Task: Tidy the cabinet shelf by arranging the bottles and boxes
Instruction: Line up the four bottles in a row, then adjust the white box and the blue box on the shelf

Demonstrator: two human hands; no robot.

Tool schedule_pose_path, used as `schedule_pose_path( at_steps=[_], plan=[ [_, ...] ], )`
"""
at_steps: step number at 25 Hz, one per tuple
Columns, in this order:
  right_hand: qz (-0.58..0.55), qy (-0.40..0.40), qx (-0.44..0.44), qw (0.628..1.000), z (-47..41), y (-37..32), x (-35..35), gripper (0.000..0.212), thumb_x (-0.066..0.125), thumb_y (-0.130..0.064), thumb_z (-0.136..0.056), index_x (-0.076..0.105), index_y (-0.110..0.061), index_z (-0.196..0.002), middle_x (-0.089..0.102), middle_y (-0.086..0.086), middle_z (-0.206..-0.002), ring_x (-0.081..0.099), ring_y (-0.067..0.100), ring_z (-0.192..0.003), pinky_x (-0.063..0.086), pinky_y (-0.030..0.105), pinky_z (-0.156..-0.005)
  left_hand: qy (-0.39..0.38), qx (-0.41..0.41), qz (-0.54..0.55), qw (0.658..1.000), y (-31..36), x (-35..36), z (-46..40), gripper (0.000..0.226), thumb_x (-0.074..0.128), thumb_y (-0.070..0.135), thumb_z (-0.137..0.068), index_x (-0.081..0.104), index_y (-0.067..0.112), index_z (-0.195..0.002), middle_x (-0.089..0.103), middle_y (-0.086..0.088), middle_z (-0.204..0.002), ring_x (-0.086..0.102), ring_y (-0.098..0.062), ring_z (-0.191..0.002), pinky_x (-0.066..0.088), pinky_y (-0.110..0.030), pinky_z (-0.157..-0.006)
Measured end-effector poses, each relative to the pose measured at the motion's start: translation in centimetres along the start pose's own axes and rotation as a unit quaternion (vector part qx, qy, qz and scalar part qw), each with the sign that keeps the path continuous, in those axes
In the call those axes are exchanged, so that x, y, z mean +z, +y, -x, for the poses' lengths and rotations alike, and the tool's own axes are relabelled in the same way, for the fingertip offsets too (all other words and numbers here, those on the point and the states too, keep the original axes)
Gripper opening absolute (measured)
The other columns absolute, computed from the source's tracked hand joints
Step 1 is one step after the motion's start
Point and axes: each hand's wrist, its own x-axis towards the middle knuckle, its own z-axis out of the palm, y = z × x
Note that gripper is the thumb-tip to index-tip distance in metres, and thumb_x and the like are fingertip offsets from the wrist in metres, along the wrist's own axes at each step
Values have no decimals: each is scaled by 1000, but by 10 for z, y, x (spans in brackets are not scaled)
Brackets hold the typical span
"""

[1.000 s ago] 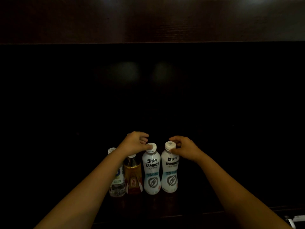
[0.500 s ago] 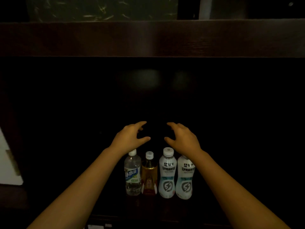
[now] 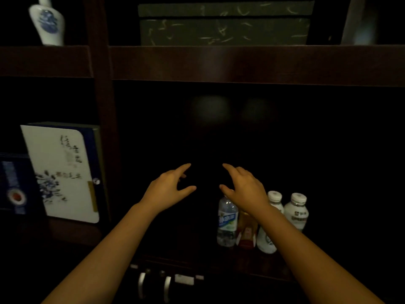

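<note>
Nearest the camera, below the shelf's front edge, two pale metal door handles [image 3: 153,286] catch a little light, and both bare forearms rise past them into the dark cabinet. On the shelf [image 3: 188,263] itself four drinks stand upright in a tight row toward the right: a clear water bottle [image 3: 227,222] with a green label, an amber tea bottle [image 3: 246,234] touching it, then two white milk-drink bottles [image 3: 295,212] with pale caps, all shoulder to shoulder, which reads as a finished grouping rather than stray items. Just beyond and above that row, the right hand [image 3: 243,187] hovers with spread fingers and grips nothing; its wrist crosses in front of the tea bottle and the nearer white bottle. Left of it, apart by a clear gap, the left hand [image 3: 168,187] hangs likewise spread and empty over bare shelf, well clear of the bottles. Both palms face inward, as if they are letting go or about to reach for something else; which, I cannot tell. Farther left, in the neighbouring compartment, a white gift box [image 3: 61,172] with blue floral print stands upright beside a dark blue box [image 3: 13,185], likely the next things to arrange. Highest and farthest, a blue-and-white porcelain bottle [image 3: 47,23] and a dark patterned box [image 3: 223,25] sit on the upper shelf.
</note>
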Motion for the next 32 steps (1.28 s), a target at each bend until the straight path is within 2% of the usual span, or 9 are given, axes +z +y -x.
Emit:
schedule_pose_path(
  at_steps=[3,8,13,18,22,27,32],
  plan=[
    [-14,9,-1,1000,5,-74,23,61,55,-39,-87,31,-21,-140,57,10,-122,54,29,-111,47,34,-73,-53,11,60,997,-56,-50,48,70,58,50,-80,25,37,-140,57,4,-121,55,-8,-105,49,-28,-85],
    [-19,-31,37,999,23,-196,77,60,50,-45,-87,29,-26,-140,59,5,-121,56,23,-111,50,34,-74,-144,-27,44,988,-158,-115,124,68,54,52,-82,23,37,-141,59,8,-113,57,-8,-98,52,-32,-84],
    [-25,-78,55,995,8,-287,113,60,49,-47,-88,27,-28,-140,59,2,-120,57,18,-108,50,30,-72,-159,-79,50,983,-242,-174,161,67,55,57,-80,25,42,-138,64,11,-106,60,-6,-90,54,-34,-83],
    [-32,-97,57,993,-24,-328,143,60,49,-46,-88,25,-29,-141,59,3,-121,56,18,-108,52,33,-77,-122,-110,93,982,-302,-198,158,68,55,60,-77,28,44,-137,64,13,-101,61,-3,-88,53,-28,-82],
    [-44,-92,60,993,-60,-342,173,62,50,-47,-88,24,-30,-141,58,3,-121,56,17,-106,54,35,-77,-82,-126,120,981,-339,-199,139,66,60,53,-78,32,40,-137,63,13,-98,61,-1,-86,51,-25,-80],
    [-97,-62,96,989,-101,-336,208,64,58,-43,-85,28,-32,-140,57,0,-124,55,11,-105,49,25,-76,-60,-129,131,981,-383,-203,103,63,63,45,-79,36,35,-136,61,18,-92,58,3,-86,44,-13,-69],
    [-175,-11,168,970,-136,-332,233,71,68,-35,-79,32,-26,-139,57,4,-120,55,10,-93,50,25,-76,-32,-155,125,979,-437,-225,72,67,66,38,-79,35,26,-138,64,7,-96,58,-1,-82,45,-23,-76]
  ],
)
